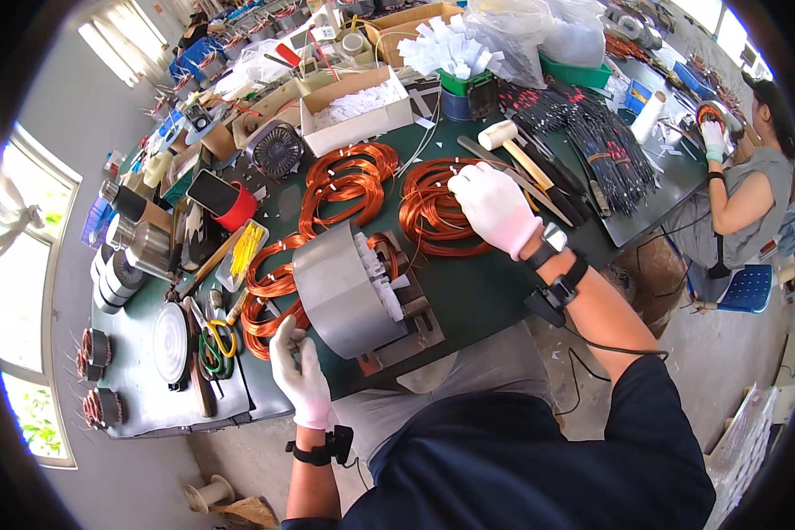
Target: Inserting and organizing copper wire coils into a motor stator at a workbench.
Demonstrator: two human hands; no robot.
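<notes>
My right hand [495, 208], in a white glove, lies over the right-hand copper wire coil [428, 216], its fingers curled down onto the upper strands. The fingertips are partly hidden. My left hand [299, 371], also gloved, is beside the near left copper coil [261, 322], its fingers loosely bent and apart with nothing visible in them. Between my hands a grey metal stator core [340, 291] lies on its side on a metal support [424, 327]. White insulating slips and some copper winding show at its right-hand open end. More copper coils [349, 181] lie behind it.
A wooden-handled mallet [501, 137] and bundled black sleeves [605, 141] lie at right. Scissors [221, 340], a white disc [170, 343] and metal flasks [141, 247] are at left. Behind are a small fan [276, 148] and a carton of white slips [358, 110]. A co-worker [751, 194] sits far right.
</notes>
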